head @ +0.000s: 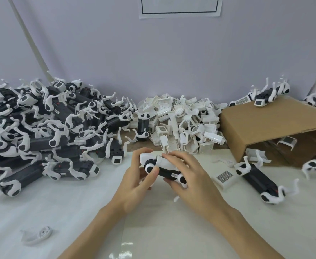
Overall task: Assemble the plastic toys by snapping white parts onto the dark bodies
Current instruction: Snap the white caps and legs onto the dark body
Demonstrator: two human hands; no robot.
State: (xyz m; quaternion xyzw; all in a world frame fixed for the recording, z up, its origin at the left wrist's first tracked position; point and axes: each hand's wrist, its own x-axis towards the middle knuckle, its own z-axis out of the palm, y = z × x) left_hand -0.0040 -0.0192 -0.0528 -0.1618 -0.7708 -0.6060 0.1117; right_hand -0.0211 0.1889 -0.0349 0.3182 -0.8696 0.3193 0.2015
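Observation:
I hold one toy [162, 168], a dark body with white leg parts and a white cover on top, above the middle of the table. My left hand [140, 176] grips its left end, thumb by a white leg joint. My right hand [187, 176] wraps over the right end, fingers lying across the white cover. A heap of white cover parts [181, 124] lies just behind my hands. A big pile of dark bodies with white legs [41, 131] fills the left side.
An open cardboard box [265, 128] lies on its side at the right with toys on and inside it. One toy [258, 180] and a white grille part [225, 177] lie right of my hands. A loose white leg piece [39, 235] sits front left.

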